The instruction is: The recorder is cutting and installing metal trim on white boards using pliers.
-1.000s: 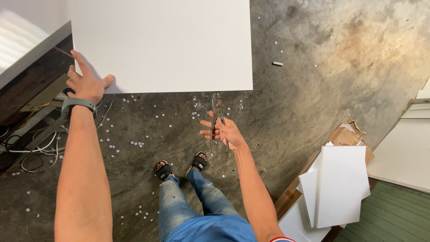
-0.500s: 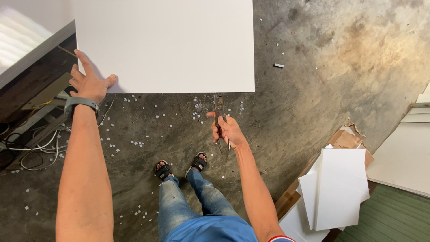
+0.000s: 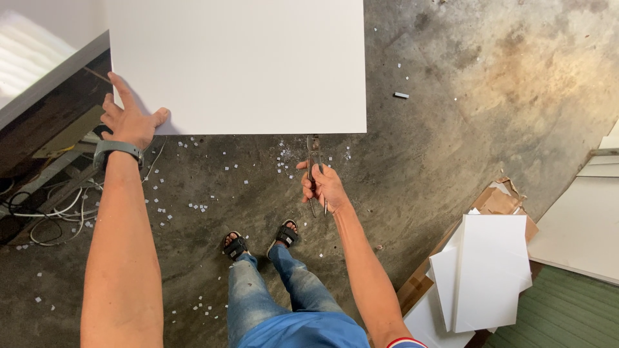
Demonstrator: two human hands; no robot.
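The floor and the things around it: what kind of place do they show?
Probably a tiling or renovation site: a bare concrete floor strewn with small white chips, a large white tile held by the left hand, and stacked tiles.

The large tile [image 3: 238, 64] was plain white. The pliers [image 3: 314, 169] were dull grey metal. The floor [image 3: 464, 129] was mottled grey-brown concrete, speckled with white chips [image 3: 200, 207]. The jeans [image 3: 277, 290] were faded blue, the sandals [image 3: 235, 246] black.
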